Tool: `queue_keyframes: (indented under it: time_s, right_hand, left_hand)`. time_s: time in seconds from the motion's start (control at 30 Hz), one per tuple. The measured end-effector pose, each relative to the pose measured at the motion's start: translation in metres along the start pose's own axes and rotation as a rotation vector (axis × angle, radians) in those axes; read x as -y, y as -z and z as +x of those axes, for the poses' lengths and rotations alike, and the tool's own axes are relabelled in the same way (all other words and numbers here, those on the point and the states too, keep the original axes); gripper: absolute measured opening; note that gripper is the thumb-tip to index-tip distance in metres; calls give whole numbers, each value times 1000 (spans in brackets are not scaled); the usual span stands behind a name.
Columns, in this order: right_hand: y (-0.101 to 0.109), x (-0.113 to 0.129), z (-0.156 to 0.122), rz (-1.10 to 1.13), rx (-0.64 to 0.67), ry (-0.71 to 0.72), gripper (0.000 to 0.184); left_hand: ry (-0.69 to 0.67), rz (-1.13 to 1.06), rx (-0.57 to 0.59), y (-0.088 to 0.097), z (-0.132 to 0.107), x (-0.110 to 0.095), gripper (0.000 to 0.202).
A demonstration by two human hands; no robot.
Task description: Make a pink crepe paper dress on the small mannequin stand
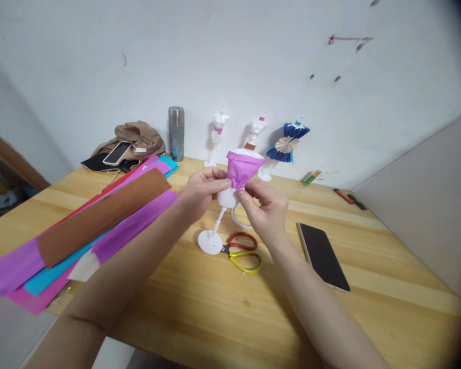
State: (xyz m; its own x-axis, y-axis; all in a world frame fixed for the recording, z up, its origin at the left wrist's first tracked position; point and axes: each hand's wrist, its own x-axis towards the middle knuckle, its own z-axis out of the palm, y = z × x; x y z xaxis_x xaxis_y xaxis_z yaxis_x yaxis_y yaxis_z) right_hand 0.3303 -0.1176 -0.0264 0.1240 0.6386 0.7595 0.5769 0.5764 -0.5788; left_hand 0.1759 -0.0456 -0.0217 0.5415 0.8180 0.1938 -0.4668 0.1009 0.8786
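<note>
A small white mannequin stand [212,237] leans over the wooden table [369,266], with a piece of purple crepe paper [243,167] wrapped round its upper part. My left hand [200,192] grips the mannequin's body and the paper's left side. My right hand [264,207] pinches the paper's lower edge against the mannequin. Both hands are closed on it.
Red-and-yellow-handled scissors [244,252] lie by the stand's base, a roll of tape [238,218] behind my right hand. A black phone [322,255] lies at the right. Crepe paper sheets [100,218] cover the left. Three other mannequins [253,134], a flask [175,133] and a bag [132,141] line the wall.
</note>
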Motion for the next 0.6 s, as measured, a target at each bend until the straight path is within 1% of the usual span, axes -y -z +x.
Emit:
queue_keyframes:
  time_s: [0.13,0.23,0.3,0.37,0.47,0.53,0.6]
  right_hand:
    - [-1,0,-1,-48,2,66,18]
    - [-3,-2,-1,-90,5,100,25]
    - [-4,-4,-1,-102,5,97,24]
    - [-4,-6,-1,-96,3,86,19]
    - [-4,-9,-1,-72,9,56,13]
    - [-5,-11,-1,-56,7,32,14]
    - [-6,-13,-2,-50,-4,2,14]
  left_hand:
    - [44,-53,23,0,-1,-2,33]
    - [57,-58,26,3,0,-2,31]
    - [60,-50,25,5,1,-1,29]
    - [58,-47,32,5,3,0,30]
    - [5,-63,22,4,5,5,39]
    - [-49,-58,-18,1,6,8,46]
    - [-85,-13,-65,-2,5,11,49]
